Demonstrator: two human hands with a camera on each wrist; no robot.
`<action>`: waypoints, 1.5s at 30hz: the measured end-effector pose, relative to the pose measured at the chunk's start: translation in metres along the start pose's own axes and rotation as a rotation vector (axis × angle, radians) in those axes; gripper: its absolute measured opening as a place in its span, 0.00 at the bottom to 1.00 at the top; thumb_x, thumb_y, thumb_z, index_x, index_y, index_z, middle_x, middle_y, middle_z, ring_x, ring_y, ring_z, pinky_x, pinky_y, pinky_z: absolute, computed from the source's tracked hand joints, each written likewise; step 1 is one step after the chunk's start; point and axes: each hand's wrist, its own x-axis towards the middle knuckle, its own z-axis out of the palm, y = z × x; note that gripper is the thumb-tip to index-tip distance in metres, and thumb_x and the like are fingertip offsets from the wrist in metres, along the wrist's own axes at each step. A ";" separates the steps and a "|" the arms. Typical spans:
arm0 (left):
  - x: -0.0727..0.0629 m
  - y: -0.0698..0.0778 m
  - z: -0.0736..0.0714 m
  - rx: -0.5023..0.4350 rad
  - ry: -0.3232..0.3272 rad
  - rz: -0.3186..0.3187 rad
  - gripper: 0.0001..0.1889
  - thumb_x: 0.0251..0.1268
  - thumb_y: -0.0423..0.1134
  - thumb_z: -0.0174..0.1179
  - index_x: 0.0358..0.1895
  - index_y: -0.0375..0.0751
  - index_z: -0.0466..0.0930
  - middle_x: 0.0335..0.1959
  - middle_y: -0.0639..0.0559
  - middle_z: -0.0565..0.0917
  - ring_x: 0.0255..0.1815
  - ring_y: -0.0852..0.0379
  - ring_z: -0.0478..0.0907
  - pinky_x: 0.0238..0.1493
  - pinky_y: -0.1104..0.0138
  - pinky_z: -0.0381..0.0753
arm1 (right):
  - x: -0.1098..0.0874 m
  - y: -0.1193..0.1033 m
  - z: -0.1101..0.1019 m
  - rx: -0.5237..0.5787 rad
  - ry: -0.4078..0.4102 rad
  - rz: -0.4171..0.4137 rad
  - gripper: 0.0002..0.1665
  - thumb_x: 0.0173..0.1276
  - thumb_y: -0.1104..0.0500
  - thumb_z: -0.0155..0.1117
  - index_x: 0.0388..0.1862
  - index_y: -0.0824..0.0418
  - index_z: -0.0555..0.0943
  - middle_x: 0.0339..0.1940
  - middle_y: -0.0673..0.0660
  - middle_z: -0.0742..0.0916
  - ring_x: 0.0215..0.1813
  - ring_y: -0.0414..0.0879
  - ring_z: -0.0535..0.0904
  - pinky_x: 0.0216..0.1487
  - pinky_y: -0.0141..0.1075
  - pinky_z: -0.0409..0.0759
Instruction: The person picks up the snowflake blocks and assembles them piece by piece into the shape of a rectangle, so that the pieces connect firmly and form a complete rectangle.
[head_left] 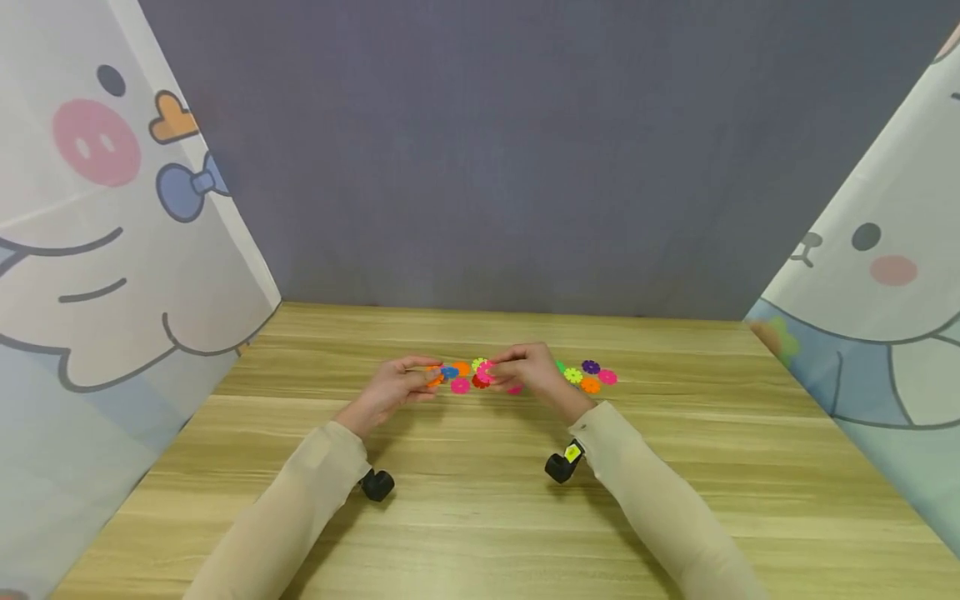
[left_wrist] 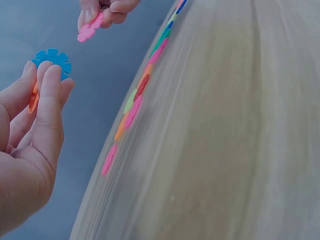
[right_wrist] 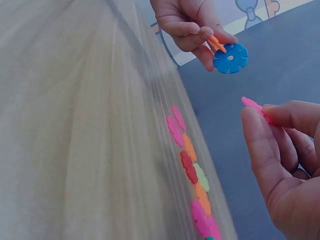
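My left hand (head_left: 390, 390) is raised over the far part of the table and pinches an orange notched flower disc (right_wrist: 215, 44). A blue notched disc (right_wrist: 230, 58) is slotted into the orange one, at an angle to it. To its right, my right hand (head_left: 531, 368) pinches a pink notched disc (left_wrist: 88, 32) between thumb and fingers. In the right wrist view a gap separates the pink disc from the blue one. Below both hands lie loose discs, among them a red one (right_wrist: 189, 167) and a yellow-green one (right_wrist: 201, 177).
More discs, including a purple one (head_left: 591, 367) and an orange one (head_left: 590, 385), lie to the right of my right hand. The wooden table (head_left: 465, 517) ends at a grey backdrop (head_left: 480, 167); cartoon-printed curtains (head_left: 135, 250) flank it.
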 end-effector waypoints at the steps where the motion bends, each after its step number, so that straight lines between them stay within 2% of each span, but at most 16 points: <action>1: 0.001 0.000 0.002 0.001 -0.003 0.004 0.22 0.73 0.29 0.57 0.66 0.24 0.70 0.39 0.47 0.85 0.37 0.55 0.85 0.43 0.65 0.85 | -0.001 0.001 -0.001 0.012 -0.002 0.000 0.14 0.66 0.74 0.63 0.49 0.81 0.80 0.33 0.60 0.88 0.29 0.48 0.86 0.45 0.52 0.84; 8: 0.004 -0.001 0.014 0.010 0.006 -0.011 0.21 0.73 0.27 0.56 0.65 0.22 0.71 0.42 0.40 0.84 0.35 0.55 0.84 0.41 0.65 0.86 | -0.003 0.009 -0.005 0.077 -0.004 0.041 0.14 0.67 0.74 0.62 0.51 0.80 0.80 0.37 0.60 0.88 0.30 0.45 0.86 0.49 0.53 0.83; 11: 0.006 -0.001 0.018 0.013 0.004 -0.021 0.20 0.72 0.27 0.57 0.64 0.22 0.71 0.42 0.40 0.84 0.35 0.54 0.84 0.43 0.63 0.86 | -0.006 0.012 -0.005 0.098 -0.010 0.057 0.14 0.67 0.74 0.61 0.51 0.79 0.80 0.38 0.60 0.88 0.31 0.45 0.86 0.46 0.48 0.85; 14: 0.008 -0.002 0.022 0.015 -0.003 -0.024 0.20 0.72 0.27 0.57 0.64 0.22 0.72 0.41 0.41 0.83 0.35 0.53 0.84 0.44 0.62 0.86 | -0.008 0.013 -0.002 0.132 -0.008 0.069 0.15 0.68 0.75 0.60 0.52 0.80 0.79 0.37 0.59 0.88 0.31 0.45 0.86 0.42 0.43 0.86; 18: 0.009 -0.002 0.025 0.015 -0.019 -0.029 0.20 0.73 0.28 0.57 0.64 0.23 0.72 0.40 0.43 0.84 0.34 0.55 0.84 0.43 0.63 0.86 | -0.009 0.013 0.000 0.163 -0.002 0.073 0.17 0.68 0.76 0.59 0.54 0.82 0.76 0.34 0.58 0.88 0.29 0.44 0.86 0.40 0.41 0.86; 25: 0.011 -0.002 0.028 0.005 -0.013 -0.055 0.20 0.73 0.29 0.58 0.64 0.25 0.73 0.39 0.42 0.85 0.33 0.55 0.84 0.42 0.64 0.86 | -0.011 0.011 -0.001 0.183 0.003 0.088 0.17 0.69 0.75 0.59 0.55 0.82 0.76 0.35 0.59 0.88 0.30 0.45 0.87 0.41 0.41 0.86; 31: 0.012 -0.004 0.029 -0.005 -0.021 -0.031 0.19 0.72 0.28 0.58 0.62 0.23 0.73 0.38 0.41 0.87 0.33 0.54 0.85 0.42 0.62 0.86 | -0.010 0.013 0.001 0.195 -0.001 0.097 0.16 0.68 0.76 0.59 0.54 0.83 0.76 0.33 0.59 0.88 0.29 0.45 0.87 0.39 0.40 0.86; 37: 0.007 -0.004 0.032 -0.002 -0.007 -0.043 0.15 0.71 0.26 0.57 0.58 0.22 0.76 0.31 0.46 0.86 0.29 0.56 0.84 0.35 0.65 0.86 | -0.010 0.015 0.004 0.192 -0.011 0.108 0.15 0.67 0.76 0.58 0.52 0.82 0.77 0.33 0.59 0.87 0.29 0.45 0.86 0.39 0.41 0.87; 45: 0.006 -0.002 0.031 -0.003 -0.009 -0.037 0.15 0.69 0.25 0.59 0.56 0.22 0.78 0.30 0.46 0.84 0.25 0.58 0.82 0.31 0.68 0.85 | -0.011 0.017 0.007 0.196 -0.023 0.098 0.11 0.67 0.77 0.58 0.47 0.80 0.79 0.32 0.58 0.87 0.29 0.46 0.86 0.38 0.41 0.87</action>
